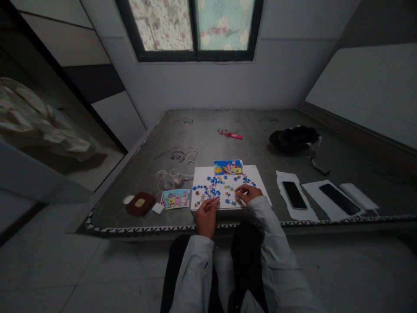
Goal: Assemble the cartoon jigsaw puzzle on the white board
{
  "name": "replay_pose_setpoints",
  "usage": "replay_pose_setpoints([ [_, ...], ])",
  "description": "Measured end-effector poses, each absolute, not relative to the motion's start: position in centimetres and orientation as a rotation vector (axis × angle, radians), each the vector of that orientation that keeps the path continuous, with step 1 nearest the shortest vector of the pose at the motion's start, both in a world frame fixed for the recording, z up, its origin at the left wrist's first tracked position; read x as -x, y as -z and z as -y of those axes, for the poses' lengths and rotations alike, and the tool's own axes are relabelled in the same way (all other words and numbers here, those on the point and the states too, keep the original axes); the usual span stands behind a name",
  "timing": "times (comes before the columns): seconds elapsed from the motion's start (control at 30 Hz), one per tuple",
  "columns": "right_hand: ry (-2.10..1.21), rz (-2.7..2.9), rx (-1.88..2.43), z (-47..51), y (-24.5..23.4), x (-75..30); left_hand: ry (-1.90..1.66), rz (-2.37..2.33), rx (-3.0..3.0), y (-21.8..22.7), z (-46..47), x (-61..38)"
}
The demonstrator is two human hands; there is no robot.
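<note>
A white board [260,184] lies near the front edge of the grey mattress, strewn with several loose blue puzzle pieces [213,182]. A partly built colourful puzzle section [228,167] sits at the board's far edge. My left hand [206,215] rests at the board's near edge, fingers curled and pinched on a small puzzle piece. My right hand [248,192] lies on the board among the pieces, fingers bent down on them; whether it grips one is hidden.
A cartoon reference picture [176,198], a small white block [158,208], a brown case [140,203] and two clear cups [170,178] lie left of the board. Two phones [293,194] [339,198] on white sheets lie right. A black cap [293,138] and red wrapper [230,134] sit farther back.
</note>
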State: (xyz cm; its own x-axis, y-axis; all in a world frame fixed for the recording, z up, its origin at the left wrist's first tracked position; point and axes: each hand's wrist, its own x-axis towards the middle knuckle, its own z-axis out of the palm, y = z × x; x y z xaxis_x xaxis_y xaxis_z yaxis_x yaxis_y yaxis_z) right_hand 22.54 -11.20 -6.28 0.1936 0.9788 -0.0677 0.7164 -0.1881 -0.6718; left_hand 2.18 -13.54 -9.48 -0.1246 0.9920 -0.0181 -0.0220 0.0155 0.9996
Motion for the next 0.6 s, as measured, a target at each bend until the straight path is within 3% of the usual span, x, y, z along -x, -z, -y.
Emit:
replay_pose_setpoints([
  [0.27, -1.173, 1.371, 1.43, 10.7, 7.5, -18.6, -1.269, -1.281, -1.11, 9.4, 13.6, -2.3],
  [0.43, -1.241, 1.325, 1.383, 10.4, 7.5, -17.4, -1.257, -1.264, -1.069, 9.2, 13.6, -2.3],
  [0.6, -1.077, 1.38, 1.476, 10.1, 8.3, -17.6, -1.269, -1.254, -1.055, 8.8, 13.7, -2.2],
])
